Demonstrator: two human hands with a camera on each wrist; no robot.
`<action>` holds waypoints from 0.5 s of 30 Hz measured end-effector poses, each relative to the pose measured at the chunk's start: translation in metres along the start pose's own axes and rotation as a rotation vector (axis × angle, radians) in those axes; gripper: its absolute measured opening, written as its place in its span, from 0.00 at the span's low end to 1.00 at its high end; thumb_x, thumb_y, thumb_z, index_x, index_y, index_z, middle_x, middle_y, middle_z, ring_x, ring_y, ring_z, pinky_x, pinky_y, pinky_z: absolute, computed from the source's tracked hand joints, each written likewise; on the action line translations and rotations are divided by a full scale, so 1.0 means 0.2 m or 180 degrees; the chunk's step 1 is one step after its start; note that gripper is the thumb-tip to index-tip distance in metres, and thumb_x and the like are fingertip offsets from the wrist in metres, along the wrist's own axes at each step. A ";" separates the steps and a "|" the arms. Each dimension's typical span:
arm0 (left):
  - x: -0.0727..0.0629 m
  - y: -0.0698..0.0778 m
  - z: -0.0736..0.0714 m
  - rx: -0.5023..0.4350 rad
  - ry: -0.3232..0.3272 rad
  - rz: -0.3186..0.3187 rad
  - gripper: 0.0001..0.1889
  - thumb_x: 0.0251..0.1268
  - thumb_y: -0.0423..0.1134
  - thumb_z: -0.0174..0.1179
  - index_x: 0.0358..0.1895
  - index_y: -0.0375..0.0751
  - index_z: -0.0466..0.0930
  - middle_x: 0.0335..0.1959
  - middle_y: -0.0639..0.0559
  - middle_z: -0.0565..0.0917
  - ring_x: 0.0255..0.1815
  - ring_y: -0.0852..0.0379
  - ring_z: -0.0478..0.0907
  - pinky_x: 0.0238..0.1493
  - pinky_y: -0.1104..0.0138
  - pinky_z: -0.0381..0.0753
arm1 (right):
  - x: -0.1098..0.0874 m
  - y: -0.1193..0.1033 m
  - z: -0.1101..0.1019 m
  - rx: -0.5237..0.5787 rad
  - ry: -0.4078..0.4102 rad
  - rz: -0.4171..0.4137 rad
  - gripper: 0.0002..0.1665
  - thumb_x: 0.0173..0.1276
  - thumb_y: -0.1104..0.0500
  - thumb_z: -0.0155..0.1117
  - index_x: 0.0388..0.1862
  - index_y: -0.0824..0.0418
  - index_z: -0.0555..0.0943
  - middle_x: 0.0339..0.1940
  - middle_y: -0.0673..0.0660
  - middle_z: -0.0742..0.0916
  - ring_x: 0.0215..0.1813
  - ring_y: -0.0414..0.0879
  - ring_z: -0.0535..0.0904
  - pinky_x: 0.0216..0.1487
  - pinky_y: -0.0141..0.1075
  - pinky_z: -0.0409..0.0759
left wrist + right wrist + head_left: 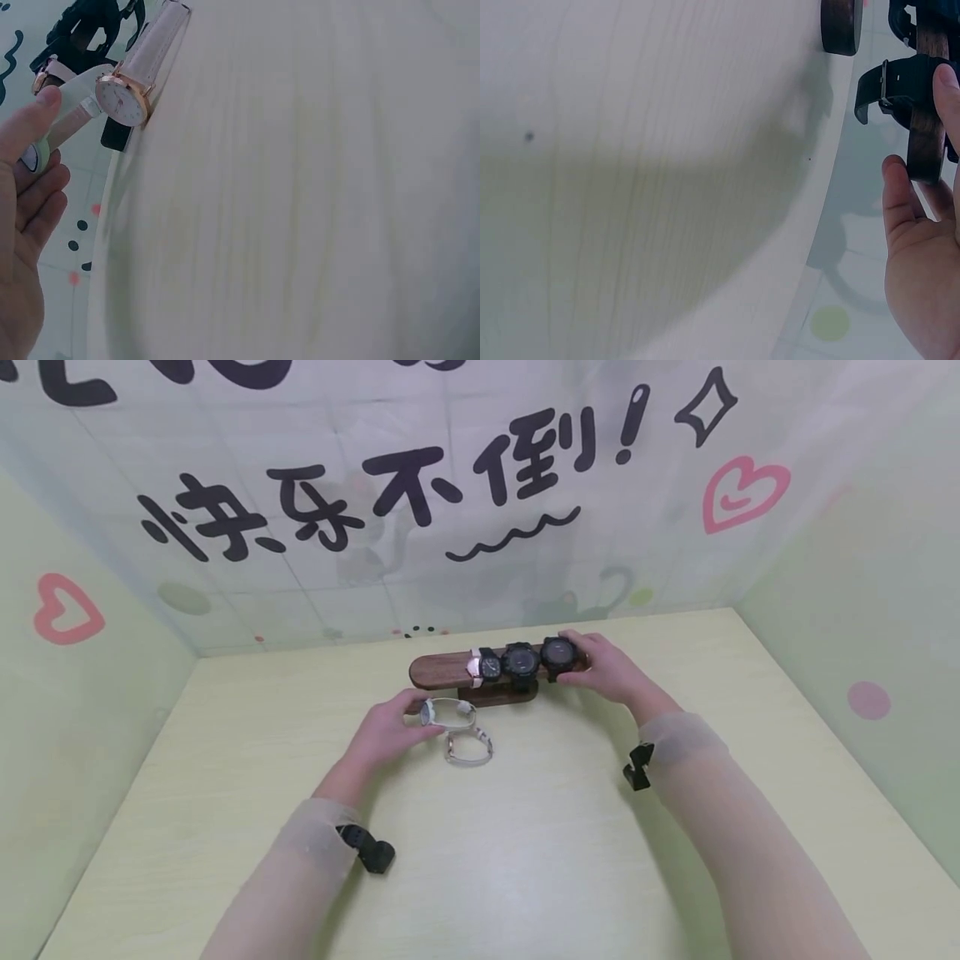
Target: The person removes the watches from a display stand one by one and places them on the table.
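My left hand (pixel 386 727) pinches a white watch (pixel 75 91) by its case between thumb and fingers, its closed strap loop pointing right. Just below this loop, a second watch with a pale pink strap and rose-gold case (pixel 122 101) lies on the table. At the right end of a dark wooden watch stand (pixel 438 671), my right hand (pixel 611 670) grips a black watch (pixel 558 653), thumb on it and fingers around the bar's end. Beside it on the bar sit another black watch (pixel 521 662), a small square black watch (pixel 491 667) and a white-strapped watch (pixel 474 668).
The pale wooden table (pixel 525 843) meets a printed backdrop (pixel 315 585) just behind the stand. The stand's base (pixel 497 695) shows under the bar. Side walls rise at left and right. A black camera band (pixel 367 847) is on each wrist.
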State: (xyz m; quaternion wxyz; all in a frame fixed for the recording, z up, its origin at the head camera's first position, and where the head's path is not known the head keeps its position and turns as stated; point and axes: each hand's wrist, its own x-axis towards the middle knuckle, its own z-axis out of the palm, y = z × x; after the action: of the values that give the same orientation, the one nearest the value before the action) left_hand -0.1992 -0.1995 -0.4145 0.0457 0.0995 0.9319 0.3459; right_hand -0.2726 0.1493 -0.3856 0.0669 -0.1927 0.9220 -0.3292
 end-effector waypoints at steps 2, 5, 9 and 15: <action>0.00 0.02 0.00 0.0005 -0.0001 0.0072 0.32 0.51 0.52 0.69 0.59 0.45 0.71 0.55 0.42 0.78 0.57 0.40 0.73 0.58 0.46 0.69 | 0.00 0.00 0.00 -0.0003 0.0002 -0.0006 0.44 0.59 0.54 0.70 0.72 0.54 0.61 0.60 0.69 0.69 0.56 0.60 0.69 0.59 0.53 0.67; 0.00 0.05 0.01 0.0014 -0.0008 0.0168 0.32 0.51 0.52 0.69 0.59 0.44 0.72 0.55 0.42 0.78 0.57 0.40 0.73 0.57 0.46 0.69 | 0.00 0.00 0.00 -0.0003 0.0002 -0.0005 0.44 0.59 0.54 0.70 0.72 0.54 0.61 0.60 0.69 0.69 0.56 0.60 0.69 0.59 0.53 0.67; 0.01 0.08 0.03 0.0014 -0.0026 0.0202 0.31 0.51 0.51 0.69 0.58 0.44 0.72 0.55 0.42 0.78 0.56 0.40 0.73 0.57 0.46 0.69 | -0.01 -0.01 -0.01 0.0011 0.0000 0.0012 0.44 0.59 0.54 0.70 0.72 0.54 0.61 0.60 0.69 0.69 0.55 0.60 0.69 0.59 0.53 0.67; 0.02 0.11 0.09 -0.0026 -0.0133 0.0176 0.30 0.52 0.49 0.69 0.58 0.44 0.72 0.55 0.42 0.78 0.57 0.41 0.73 0.57 0.47 0.70 | -0.01 -0.01 -0.01 -0.0002 0.0004 0.0010 0.45 0.58 0.54 0.70 0.72 0.55 0.61 0.60 0.69 0.69 0.57 0.61 0.69 0.60 0.54 0.66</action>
State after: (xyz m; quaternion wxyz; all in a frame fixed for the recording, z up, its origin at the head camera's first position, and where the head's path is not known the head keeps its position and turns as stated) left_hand -0.1979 -0.1713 -0.4132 0.0561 0.1322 0.9262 0.3486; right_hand -0.2707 0.1491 -0.3833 0.0667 -0.1911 0.9224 -0.3290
